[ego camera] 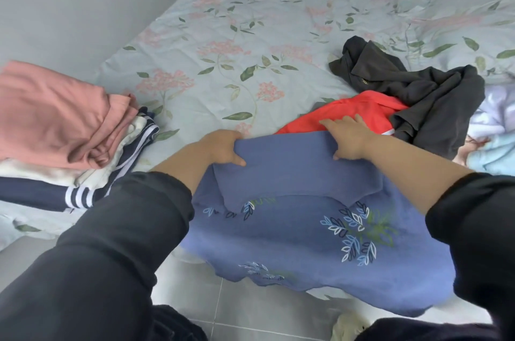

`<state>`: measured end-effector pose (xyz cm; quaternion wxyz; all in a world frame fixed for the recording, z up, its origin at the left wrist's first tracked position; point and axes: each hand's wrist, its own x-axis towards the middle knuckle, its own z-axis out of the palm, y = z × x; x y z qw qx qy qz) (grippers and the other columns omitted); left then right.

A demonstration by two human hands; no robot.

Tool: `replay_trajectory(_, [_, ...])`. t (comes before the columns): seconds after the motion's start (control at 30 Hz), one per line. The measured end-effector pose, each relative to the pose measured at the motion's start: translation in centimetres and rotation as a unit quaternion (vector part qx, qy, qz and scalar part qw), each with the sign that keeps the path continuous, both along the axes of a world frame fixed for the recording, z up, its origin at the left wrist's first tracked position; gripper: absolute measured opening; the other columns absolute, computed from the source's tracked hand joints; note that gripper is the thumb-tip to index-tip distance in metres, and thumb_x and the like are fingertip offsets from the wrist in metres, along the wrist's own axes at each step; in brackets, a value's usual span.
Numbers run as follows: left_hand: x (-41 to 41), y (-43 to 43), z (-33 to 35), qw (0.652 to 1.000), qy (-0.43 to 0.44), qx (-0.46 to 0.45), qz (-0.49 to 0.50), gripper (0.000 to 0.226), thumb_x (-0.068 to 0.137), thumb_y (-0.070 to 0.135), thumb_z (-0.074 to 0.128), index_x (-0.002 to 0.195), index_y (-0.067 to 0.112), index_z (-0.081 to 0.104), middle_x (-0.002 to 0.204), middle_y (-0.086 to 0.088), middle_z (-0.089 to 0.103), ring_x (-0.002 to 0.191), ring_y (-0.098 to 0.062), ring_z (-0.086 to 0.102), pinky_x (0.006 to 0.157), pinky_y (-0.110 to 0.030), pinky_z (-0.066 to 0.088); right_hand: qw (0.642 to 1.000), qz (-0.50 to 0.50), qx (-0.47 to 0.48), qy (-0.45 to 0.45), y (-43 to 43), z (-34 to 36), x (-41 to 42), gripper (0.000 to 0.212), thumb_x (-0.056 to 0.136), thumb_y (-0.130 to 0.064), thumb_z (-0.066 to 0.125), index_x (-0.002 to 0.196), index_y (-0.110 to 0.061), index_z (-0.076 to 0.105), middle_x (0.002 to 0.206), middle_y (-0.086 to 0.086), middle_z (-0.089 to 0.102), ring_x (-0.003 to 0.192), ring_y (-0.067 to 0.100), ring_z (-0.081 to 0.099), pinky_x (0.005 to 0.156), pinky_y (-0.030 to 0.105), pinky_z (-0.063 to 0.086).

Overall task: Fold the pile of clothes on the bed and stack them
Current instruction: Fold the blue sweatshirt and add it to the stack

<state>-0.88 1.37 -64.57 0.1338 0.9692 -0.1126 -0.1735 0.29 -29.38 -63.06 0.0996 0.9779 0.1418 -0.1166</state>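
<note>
A blue garment with leaf prints (pixel 301 218) lies at the near edge of the bed, its lower part hanging over the side. My left hand (pixel 223 147) grips its upper left corner, thumb on top. My right hand (pixel 348 136) holds the upper right edge, thumb on the cloth and fingers stretched out flat beyond it. The top part of the garment is doubled over toward me. Behind it lies the unfolded pile: a red garment (pixel 348 112), a dark grey garment (pixel 412 84) and pale blue clothes (pixel 493 143). A folded stack (pixel 55 129) sits at the left, pink on top.
The bed has a pale floral sheet (pixel 223 48) with open room in the middle and back. A grey wall runs along the left. White wardrobe doors stand behind the bed. Grey floor tiles (pixel 250 313) lie below the bed edge.
</note>
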Motion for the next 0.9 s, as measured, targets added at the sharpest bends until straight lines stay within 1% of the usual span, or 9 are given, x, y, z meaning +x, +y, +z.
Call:
replay_trajectory(0.07, [0.2, 0.4, 1.0, 0.999, 0.035, 0.014, -0.023, 0.043, 0.075, 0.028, 0.080, 0.108, 0.007, 0.062, 0.099, -0.005, 0.057, 0.097, -0.026, 0.054, 0.072, -0.028, 0.037, 1.000, 0.012, -0.025, -0.013, -0.2, 1.0, 0.3, 0.047, 0.073, -0.031, 0.074, 0.114, -0.019, 0.053, 0.119, 0.004, 0.059, 0.112, 0.028, 0.051, 0.091, 0.038, 0.033])
replay_trajectory(0.13, [0.1, 0.8, 1.6, 0.997, 0.051, 0.036, -0.033, 0.029, 0.074, 0.024, 0.081, 0.088, 0.006, 0.063, 0.079, -0.002, 0.054, 0.082, -0.023, 0.051, 0.061, -0.027, 0.034, 0.998, 0.036, -0.029, -0.046, -0.5, 1.7, 0.0, 0.019, 0.075, -0.025, 0.069, 0.089, -0.020, 0.057, 0.103, 0.002, 0.065, 0.098, 0.027, 0.057, 0.076, 0.033, 0.032])
replay_trajectory(0.2, [-0.4, 1.2, 2.1, 0.998, 0.047, 0.025, -0.026, 0.029, 0.075, 0.021, 0.080, 0.069, 0.013, 0.053, 0.068, 0.003, 0.047, 0.075, -0.021, 0.047, 0.055, -0.027, 0.031, 0.996, 0.048, -0.016, -0.070, -0.7, 2.3, -1.0, 0.010, 0.076, -0.019, 0.064, 0.082, -0.017, 0.056, 0.095, 0.004, 0.066, 0.091, 0.027, 0.058, 0.070, 0.031, 0.029])
replay_trajectory(0.33, [-2.1, 2.0, 3.5, 0.999, -0.018, -0.048, 0.008, 0.036, 0.073, 0.013, 0.079, 0.059, 0.021, 0.046, 0.065, 0.006, 0.046, 0.073, -0.019, 0.046, 0.056, -0.027, 0.030, 0.994, 0.005, 0.030, -0.108, -1.0, 4.4, -3.2, 0.008, 0.081, -0.011, 0.057, 0.089, -0.012, 0.054, 0.098, 0.011, 0.064, 0.091, 0.031, 0.058, 0.064, 0.031, 0.032])
replay_trajectory(0.43, [-3.5, 2.1, 5.6, 0.996, -0.070, -0.054, 0.011, 0.030, 0.072, 0.009, 0.078, 0.062, 0.014, 0.050, 0.068, 0.002, 0.049, 0.076, -0.021, 0.047, 0.060, -0.028, 0.032, 0.989, -0.010, 0.026, -0.145, -0.8, 6.5, -5.2, 0.016, 0.085, -0.007, 0.052, 0.102, -0.009, 0.053, 0.102, 0.011, 0.061, 0.093, 0.032, 0.058, 0.063, 0.032, 0.037])
replay_trajectory(0.53, [-4.6, 2.3, 8.7, 0.995, -0.095, -0.037, -0.008, 0.020, 0.073, 0.008, 0.078, 0.072, 0.008, 0.057, 0.070, -0.001, 0.052, 0.078, -0.023, 0.050, 0.066, -0.028, 0.034, 0.982, -0.013, 0.025, -0.189, -0.4, 9.6, -7.4, 0.016, 0.082, 0.002, 0.048, 0.092, -0.010, 0.045, 0.091, 0.010, 0.054, 0.080, 0.030, 0.051, 0.061, 0.033, 0.035])
replay_trajectory(0.63, [-5.6, 2.6, 12.0, 0.993, -0.116, -0.031, -0.001, 0.021, 0.072, 0.008, 0.079, 0.068, 0.010, 0.058, 0.064, 0.004, 0.052, 0.075, -0.022, 0.051, 0.065, -0.027, 0.034, 0.973, -0.002, 0.034, -0.227, -0.3, 13.0, -9.0, 0.019, 0.080, 0.007, 0.045, 0.085, -0.010, 0.037, 0.078, 0.006, 0.043, 0.073, 0.029, 0.046, 0.055, 0.032, 0.030])
replay_trajectory(0.8, [-5.9, 2.2, 17.5, 0.984, -0.179, -0.012, 0.016, 0.022, 0.071, 0.010, 0.080, 0.067, 0.015, 0.058, 0.064, 0.005, 0.052, 0.075, -0.023, 0.051, 0.065, -0.027, 0.036, 0.963, -0.014, 0.027, -0.268, -0.4, 17.9, -10.0, 0.018, 0.077, 0.009, 0.045, 0.082, -0.008, 0.041, 0.079, 0.009, 0.044, 0.075, 0.028, 0.043, 0.060, 0.033, 0.032])
replay_trajectory(0.9, [-5.4, 1.5, 20.4, 0.975, -0.220, 0.031, 0.023, 0.023, 0.073, 0.015, 0.079, 0.069, 0.014, 0.056, 0.071, -0.002, 0.054, 0.078, -0.027, 0.051, 0.063, -0.028, 0.036, 0.957, -0.031, 0.025, -0.287, -0.5, 20.0, -9.6, 0.018, 0.076, 0.009, 0.044, 0.081, -0.008, 0.042, 0.081, 0.010, 0.048, 0.075, 0.029, 0.044, 0.062, 0.033, 0.033])
